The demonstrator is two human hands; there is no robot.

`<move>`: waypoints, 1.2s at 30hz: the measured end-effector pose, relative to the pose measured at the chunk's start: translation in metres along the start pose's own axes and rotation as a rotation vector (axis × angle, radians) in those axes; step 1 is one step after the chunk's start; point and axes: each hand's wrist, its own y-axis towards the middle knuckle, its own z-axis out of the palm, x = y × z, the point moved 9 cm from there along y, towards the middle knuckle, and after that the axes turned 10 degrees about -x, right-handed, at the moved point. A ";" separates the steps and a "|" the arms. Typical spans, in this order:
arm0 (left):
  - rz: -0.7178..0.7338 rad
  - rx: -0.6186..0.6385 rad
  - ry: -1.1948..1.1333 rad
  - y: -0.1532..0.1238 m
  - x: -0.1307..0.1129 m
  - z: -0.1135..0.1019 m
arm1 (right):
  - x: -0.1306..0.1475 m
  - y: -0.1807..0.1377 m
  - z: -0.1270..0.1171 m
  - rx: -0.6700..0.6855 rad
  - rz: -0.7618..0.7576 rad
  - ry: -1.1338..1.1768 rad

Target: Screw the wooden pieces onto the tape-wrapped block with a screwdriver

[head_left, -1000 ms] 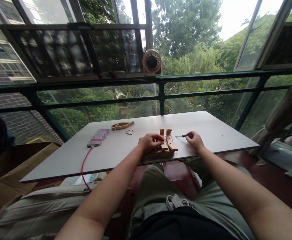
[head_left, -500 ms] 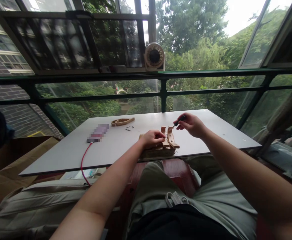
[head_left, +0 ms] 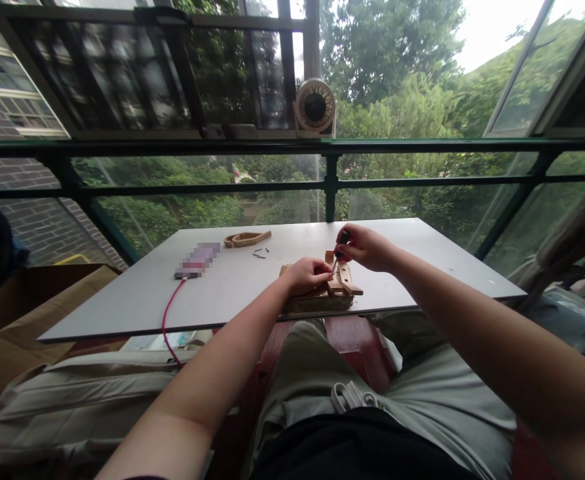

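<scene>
My right hand (head_left: 369,247) grips a screwdriver (head_left: 343,240) by its black handle, the thin shaft slanting down. Its tip is close to the fingertips of my left hand (head_left: 308,275), whose thumb and fingers are pinched together over light wooden pieces. Whatever is between those fingers is too small to make out. One wooden piece (head_left: 351,280) with dark holes lies at an angle beside another wooden piece (head_left: 329,256), partly hidden by my hands. Both rest on a thick block (head_left: 317,304) at the table's front edge.
A curved wooden part (head_left: 247,239) and several small screws (head_left: 259,253) lie farther back on the white table (head_left: 232,287). At left is a blurred phone-like device (head_left: 198,260) with a red cable (head_left: 165,320). A round fan (head_left: 315,107) stands on the railing.
My right hand has moved left and brought the screwdriver more upright, its tip now down by my left fingertips. My left hand stays at the wooden pieces.
</scene>
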 end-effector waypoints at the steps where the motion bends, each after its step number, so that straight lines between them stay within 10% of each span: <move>1: -0.004 0.001 -0.012 0.000 0.000 0.000 | 0.000 0.001 0.000 0.005 0.002 -0.006; 36: 0.063 0.006 -0.124 0.000 0.001 0.002 | 0.032 0.015 0.015 0.043 -0.181 -0.667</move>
